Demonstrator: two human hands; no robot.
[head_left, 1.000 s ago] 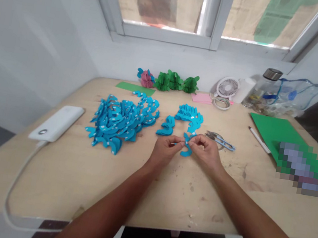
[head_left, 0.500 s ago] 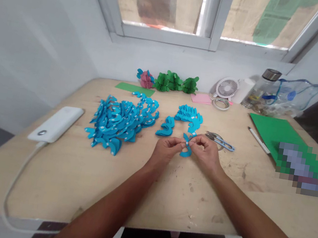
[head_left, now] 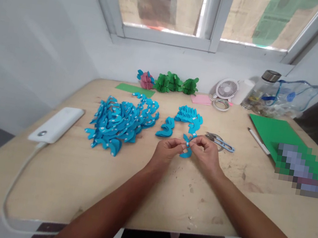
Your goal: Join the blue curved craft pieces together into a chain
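Between my two hands is a curved blue paper piece [head_left: 185, 153] with a small white patch at its middle. My left hand [head_left: 169, 148] pinches it from the left, fingertips pressed together. From the right, my right hand [head_left: 206, 149] pinches the same piece near the white patch. Just beyond lies a fanned cluster of blue folded paper pieces [head_left: 189, 116], trailing down toward my right fingers. A smaller blue paper stack [head_left: 166, 127] sits left of it. Farther left spreads a large heap of blue paper pieces [head_left: 119, 118] dotted with white patches.
Thread snips [head_left: 224, 144] lie by a tape ring right of my hands. A pen [head_left: 259, 141] and green sheets [head_left: 275, 134] are farther right. At the back stand green paper figures [head_left: 173, 82], a small fan [head_left: 226, 89] and a bottle [head_left: 263, 89]. A white power bank [head_left: 57, 124] lies left.
The view has shifted very slightly. Both hands keep their pinch on the blue paper piece, almost in the same place.
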